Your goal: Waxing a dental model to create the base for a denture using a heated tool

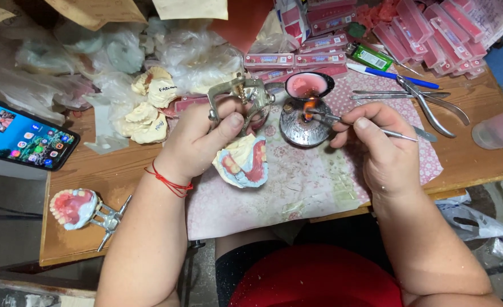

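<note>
Wooden table (92, 170) bearing one patterned pink mat (314, 182). Left hand (197, 139), fingers curled, grips one metal articulator (243, 94) carrying one plaster cast with pink wax (243, 162), held above the mat. Right hand (379, 133) pinches one thin metal instrument (370, 129), its tip in the flame of one burner (302, 122). One second mounted cast (75, 207) lies at the table's near left; one phone (21, 136) lies beyond it.

Bright, even overhead light, soft shadows; edges slightly bowed.
</note>
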